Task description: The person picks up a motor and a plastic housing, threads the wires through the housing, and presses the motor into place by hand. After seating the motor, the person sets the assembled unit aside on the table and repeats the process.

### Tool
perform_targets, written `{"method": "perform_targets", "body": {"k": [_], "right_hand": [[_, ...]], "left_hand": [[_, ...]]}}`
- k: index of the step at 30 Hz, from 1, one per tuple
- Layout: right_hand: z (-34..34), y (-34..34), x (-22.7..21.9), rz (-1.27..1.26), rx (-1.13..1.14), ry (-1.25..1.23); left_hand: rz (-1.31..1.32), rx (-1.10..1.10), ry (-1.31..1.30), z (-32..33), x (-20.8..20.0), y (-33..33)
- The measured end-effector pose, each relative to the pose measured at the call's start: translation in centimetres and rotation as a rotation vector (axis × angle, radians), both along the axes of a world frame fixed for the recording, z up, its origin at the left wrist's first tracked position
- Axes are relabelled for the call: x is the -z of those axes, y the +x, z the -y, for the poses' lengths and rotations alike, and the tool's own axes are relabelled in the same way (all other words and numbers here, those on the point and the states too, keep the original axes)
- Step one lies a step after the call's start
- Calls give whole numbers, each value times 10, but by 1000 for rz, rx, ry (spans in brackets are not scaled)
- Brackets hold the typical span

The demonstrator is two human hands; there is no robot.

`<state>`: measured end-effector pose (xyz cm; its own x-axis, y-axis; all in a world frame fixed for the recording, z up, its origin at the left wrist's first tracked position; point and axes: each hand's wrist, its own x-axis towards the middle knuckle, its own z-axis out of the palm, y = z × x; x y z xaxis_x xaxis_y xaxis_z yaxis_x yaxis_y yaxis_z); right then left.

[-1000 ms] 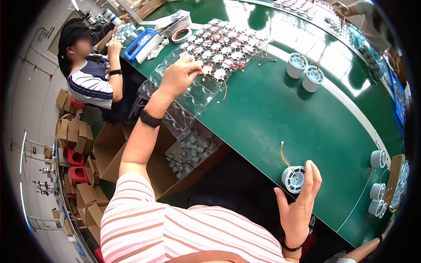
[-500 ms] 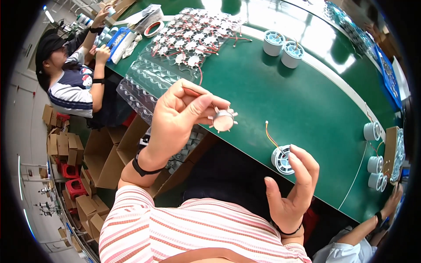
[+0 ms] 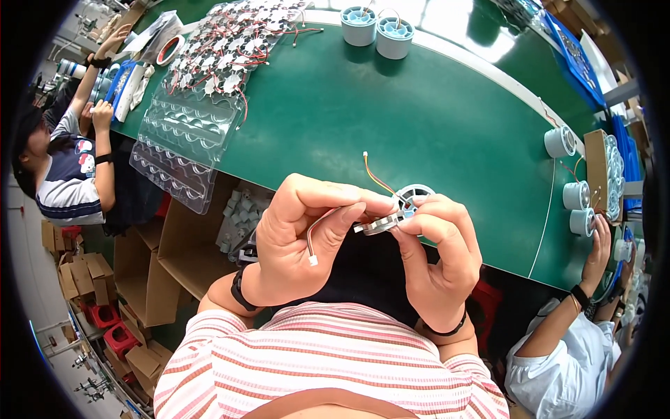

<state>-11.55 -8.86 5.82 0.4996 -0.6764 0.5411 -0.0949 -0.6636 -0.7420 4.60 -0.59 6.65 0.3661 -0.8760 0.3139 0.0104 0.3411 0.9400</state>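
Note:
Just past the near edge of the green table, both my hands meet at a small round metal disc with tabs around its rim (image 3: 381, 224). My left hand (image 3: 296, 241) pinches one side of it. A short wire with a white plug (image 3: 312, 260) hangs below the left thumb. My right hand (image 3: 443, 258) has its thumb and fingertips closed on the other side of the disc. Behind the fingers stands a pale blue spoked round housing (image 3: 417, 190), partly hidden, with a yellow, red and dark wire (image 3: 375, 176) rising from it.
Far left, wired white tabbed parts (image 3: 216, 59) lie beside clear plastic trays (image 3: 183, 129). Two pale blue housings (image 3: 394, 40) stand at the back, several more (image 3: 560, 142) at right. A co-worker's hand (image 3: 597, 255) touches one there. Another person (image 3: 66, 160) sits left. An opened cardboard box (image 3: 192, 241) stands below the table edge.
My hands have come together: the right moved left onto the disc, which my left hand alone held before. The disc is now seen edge-on. The view has shifted right and down.

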Motion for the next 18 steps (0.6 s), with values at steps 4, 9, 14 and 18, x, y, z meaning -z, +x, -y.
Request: {"method": "perform_targets", "body": {"k": [4,9,14,18], "right_hand": [[4,4,-1,-51,23,-48],[-1,4,-10,-135,10,-239],[-19,-8,-10,-272,-388,-205],[-22,-18,-14,-474,-506,44]], "left_hand": [[24,-14,18,4,2,1],[-153,-83,67,10,8,8],[-300,-182,114,22,8,26],[-362,-187,108,24,7,33]]}}
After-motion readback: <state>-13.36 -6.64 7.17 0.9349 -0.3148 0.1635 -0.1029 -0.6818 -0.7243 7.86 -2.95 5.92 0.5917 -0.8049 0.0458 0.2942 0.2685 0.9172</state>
